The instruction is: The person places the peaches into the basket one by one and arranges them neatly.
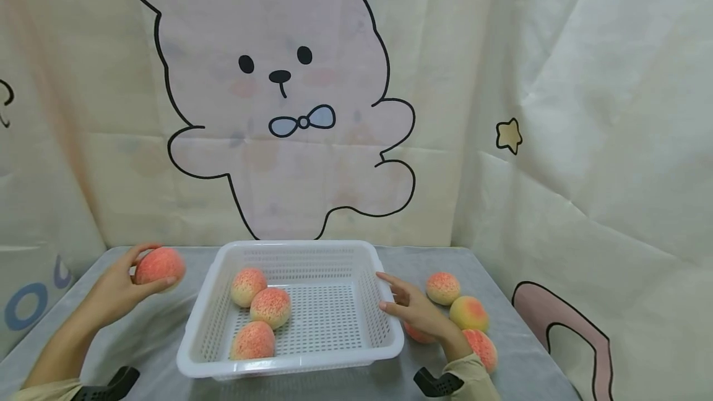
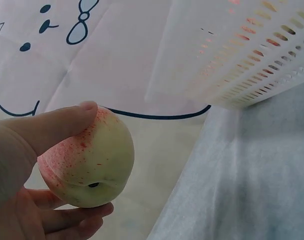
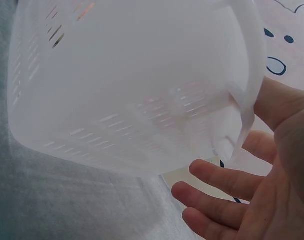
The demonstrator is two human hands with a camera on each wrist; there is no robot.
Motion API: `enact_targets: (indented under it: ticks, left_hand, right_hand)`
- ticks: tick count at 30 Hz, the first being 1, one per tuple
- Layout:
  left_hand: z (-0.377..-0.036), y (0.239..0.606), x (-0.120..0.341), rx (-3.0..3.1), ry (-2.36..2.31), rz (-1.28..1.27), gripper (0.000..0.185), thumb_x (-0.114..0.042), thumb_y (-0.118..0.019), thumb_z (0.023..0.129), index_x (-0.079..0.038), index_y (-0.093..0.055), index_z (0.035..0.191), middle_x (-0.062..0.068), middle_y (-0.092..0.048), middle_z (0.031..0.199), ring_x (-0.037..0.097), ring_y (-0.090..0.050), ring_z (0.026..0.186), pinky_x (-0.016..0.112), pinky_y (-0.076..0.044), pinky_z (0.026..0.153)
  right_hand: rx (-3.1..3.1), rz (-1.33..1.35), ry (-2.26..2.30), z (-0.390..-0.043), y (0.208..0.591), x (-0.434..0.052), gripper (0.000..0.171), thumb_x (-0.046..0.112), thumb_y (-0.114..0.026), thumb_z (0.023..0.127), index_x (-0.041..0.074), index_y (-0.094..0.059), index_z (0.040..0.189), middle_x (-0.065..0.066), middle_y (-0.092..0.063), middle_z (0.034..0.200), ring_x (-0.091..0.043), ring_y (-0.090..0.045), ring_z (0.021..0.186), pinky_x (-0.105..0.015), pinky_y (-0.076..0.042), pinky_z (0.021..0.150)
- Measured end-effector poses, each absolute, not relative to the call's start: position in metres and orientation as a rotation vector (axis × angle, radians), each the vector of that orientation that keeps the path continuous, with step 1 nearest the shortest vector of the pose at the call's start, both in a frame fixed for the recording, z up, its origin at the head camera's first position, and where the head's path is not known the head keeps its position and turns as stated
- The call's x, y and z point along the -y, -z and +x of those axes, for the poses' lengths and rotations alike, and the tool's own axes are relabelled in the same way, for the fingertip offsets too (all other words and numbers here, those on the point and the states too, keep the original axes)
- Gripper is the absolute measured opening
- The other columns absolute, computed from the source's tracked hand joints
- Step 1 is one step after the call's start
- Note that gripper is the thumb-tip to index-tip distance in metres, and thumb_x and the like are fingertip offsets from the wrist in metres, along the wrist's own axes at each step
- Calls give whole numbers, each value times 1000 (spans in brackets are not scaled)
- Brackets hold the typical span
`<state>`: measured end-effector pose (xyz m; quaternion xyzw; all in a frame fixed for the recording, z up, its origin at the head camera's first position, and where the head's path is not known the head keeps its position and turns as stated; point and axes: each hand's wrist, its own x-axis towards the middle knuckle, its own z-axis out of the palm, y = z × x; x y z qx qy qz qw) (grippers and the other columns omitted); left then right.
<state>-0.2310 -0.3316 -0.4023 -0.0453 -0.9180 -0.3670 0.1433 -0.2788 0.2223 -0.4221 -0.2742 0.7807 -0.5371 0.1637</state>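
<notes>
My left hand (image 1: 119,289) holds a red-blushed peach (image 1: 160,268) up at the left of the white plastic basket (image 1: 289,364). In the left wrist view the thumb lies over the peach (image 2: 104,160) and the fingers curl under it, its pale side and stem hollow showing. My right hand (image 1: 414,308) grips the basket's right rim, thumb and forefinger over the edge. The other fingers spread loosely outside the wall in the right wrist view. Three peaches (image 1: 270,307) lie in the left half of the basket.
Several more peaches (image 1: 469,314) lie on the grey cloth-covered table (image 1: 518,351) right of the basket, one partly hidden behind my right hand. A printed curtain (image 1: 434,190) with a cartoon bear hangs along the table's back edge.
</notes>
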Motion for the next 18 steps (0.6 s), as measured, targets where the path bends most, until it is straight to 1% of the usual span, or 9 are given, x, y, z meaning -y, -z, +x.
enact_targets:
  ticks: [1,2,4,5,7,8,12,18]
  left_hand:
    - [-232,400,330,2648,1061,-136,80,-33,-80,87,-4,-38,148,38,-49,132,-3,-53,72,26,-47,56]
    - [-232,397,329,2648,1065,-140,81,-33,-81,87,-3,-37,148,38,-49,132,2,-59,76,26,-48,57]
    - [-234,391,326,2654,1072,-146,82,-34,-80,87,-2,-37,149,40,-49,133,18,-67,86,27,-50,59]
    - [-234,388,325,2658,1070,-149,83,-35,-80,87,-1,-36,149,41,-49,134,27,-69,92,27,-50,60]
    - [-235,382,321,2648,1061,-159,83,-36,-80,87,-1,-37,149,40,-51,134,43,-66,106,27,-51,61]
    - [-235,380,320,2644,1053,-164,83,-36,-80,87,-1,-37,148,39,-52,133,53,-61,110,27,-51,61]
    - [-237,373,315,2629,1035,-187,81,-37,-80,87,-4,-39,148,35,-55,132,51,-60,112,27,-50,62]
    - [-240,368,310,2643,1039,-213,80,-36,-80,87,-4,-38,147,36,-56,132,51,-60,112,30,-51,63]
  right_hand:
    - [-2216,-785,1537,-279,421,-223,70,20,-58,103,5,-22,161,-36,-45,149,-42,-57,128,-33,-58,90]
    - [-2206,-787,1544,-280,421,-223,70,19,-58,103,5,-21,161,-36,-45,149,-43,-57,128,-33,-58,90]
    - [-2200,-793,1551,-280,421,-223,70,19,-58,103,4,-22,161,-36,-44,149,-43,-58,128,-33,-58,90]
    - [-2201,-795,1552,-281,421,-223,70,19,-58,103,4,-22,160,-36,-44,149,-43,-58,127,-32,-58,90]
    - [-2207,-791,1552,-281,422,-223,70,20,-59,103,3,-23,160,-36,-44,149,-43,-58,127,-32,-58,90]
    - [-2215,-790,1549,-281,423,-223,69,20,-59,103,3,-23,160,-36,-44,149,-42,-58,127,-32,-58,90]
    - [-2239,-780,1533,-280,424,-223,69,21,-59,103,5,-24,160,-35,-45,149,-41,-58,127,-31,-58,90]
    - [-2244,-790,1532,-280,425,-223,68,20,-58,103,4,-24,160,-34,-44,151,-44,-55,131,-32,-58,92]
